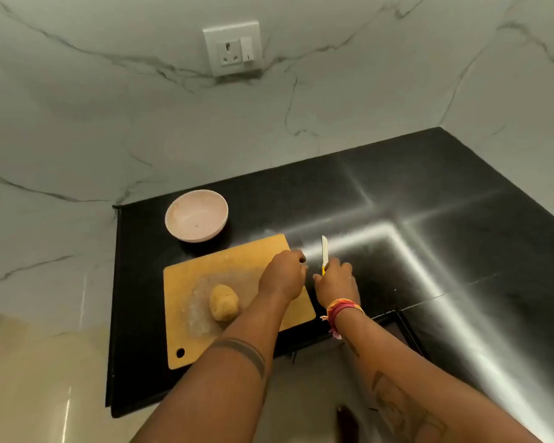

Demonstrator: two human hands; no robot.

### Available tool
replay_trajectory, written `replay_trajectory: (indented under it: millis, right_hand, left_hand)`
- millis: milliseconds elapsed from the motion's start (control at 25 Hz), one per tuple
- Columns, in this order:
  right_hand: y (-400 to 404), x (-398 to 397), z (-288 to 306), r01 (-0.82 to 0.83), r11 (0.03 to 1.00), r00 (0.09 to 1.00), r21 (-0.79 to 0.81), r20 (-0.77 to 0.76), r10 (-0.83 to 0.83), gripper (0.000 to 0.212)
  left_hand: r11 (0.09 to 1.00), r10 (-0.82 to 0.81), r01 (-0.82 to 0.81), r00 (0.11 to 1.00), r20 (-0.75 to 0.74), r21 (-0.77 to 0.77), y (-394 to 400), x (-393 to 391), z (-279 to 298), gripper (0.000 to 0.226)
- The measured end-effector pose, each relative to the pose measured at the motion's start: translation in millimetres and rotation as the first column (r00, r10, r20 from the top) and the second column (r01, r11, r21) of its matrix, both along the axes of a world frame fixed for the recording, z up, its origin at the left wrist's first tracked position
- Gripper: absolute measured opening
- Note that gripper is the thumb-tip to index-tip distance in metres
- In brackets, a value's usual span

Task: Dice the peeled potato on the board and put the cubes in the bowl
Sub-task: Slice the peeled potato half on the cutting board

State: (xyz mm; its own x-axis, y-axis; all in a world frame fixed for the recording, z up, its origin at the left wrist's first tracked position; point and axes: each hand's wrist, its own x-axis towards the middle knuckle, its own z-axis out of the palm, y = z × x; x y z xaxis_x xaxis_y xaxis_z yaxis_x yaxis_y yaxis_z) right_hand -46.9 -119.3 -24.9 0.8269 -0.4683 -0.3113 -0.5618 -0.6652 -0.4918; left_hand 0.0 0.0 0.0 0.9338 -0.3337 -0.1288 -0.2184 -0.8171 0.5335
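Observation:
A whole peeled potato (223, 302) lies on the wooden cutting board (205, 270), on a wet patch near the board's middle. An empty pale bowl (196, 215) stands on the counter just beyond the board's far left corner. My right hand (335, 282) is off the board's right edge and grips the yellow handle of a small knife (324, 251), whose white blade points away from me. My left hand (283, 276) hovers over the board's right edge, to the right of the potato. Its fingers curl downward, and what lies under them is hidden.
The black counter (445, 219) runs far to the right, with bright glare streaks on it. A marble wall with a socket (232, 47) rises behind it. The counter's front edge lies just below the board, and its left edge is close to the board.

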Motion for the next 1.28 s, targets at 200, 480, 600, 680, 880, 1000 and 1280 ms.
replay_trajectory:
  millis: [200,480,600,680,880,1000,1280]
  right_hand:
    - [3.2,3.9,-16.3,0.033,0.999,0.999,-0.039,-0.031,-0.034,0.038]
    - [3.1,13.7,3.6,0.035,0.987,0.997,0.158,-0.066,-0.025,0.039]
    - [30.7,6.4,23.6,-0.050,0.952,0.998,0.300,-0.010,0.056,0.028]
    - [59.4,-0.9,33.2,-0.120,0.912,0.991,0.392,-0.004,0.133,0.025]
    - [133.0,-23.6,33.9,-0.239,0.893,0.969,0.381,0.031,0.246,0.021]
    - [166.4,-38.2,28.0,-0.229,0.912,0.972,0.339,0.027,0.234,0.018]
    - [184.5,-40.3,29.1,-0.183,0.933,0.980,0.310,-0.019,0.198,0.011]
  left_hand:
    - [0.999,-0.003,0.006,0.998,-0.059,0.043,-8.1,1.7,-16.2,0.026]
    - [0.996,0.086,-0.087,0.996,-0.039,-0.029,-1.1,-6.4,-6.7,0.023]
    - [0.977,0.205,-0.201,0.977,0.056,-0.076,34.1,-11.5,4.0,0.021]
    - [0.958,0.286,-0.281,0.950,0.122,-0.053,69.6,-16.9,9.7,0.023]
    - [0.915,0.387,-0.392,0.919,0.069,0.091,155.4,-33.3,13.0,0.043]
    - [0.906,0.412,-0.423,0.875,-0.252,0.012,179.1,-34.6,0.9,0.057]
    - [0.829,0.398,-0.548,0.719,-0.569,-0.113,177.6,-18.5,-10.8,0.057]
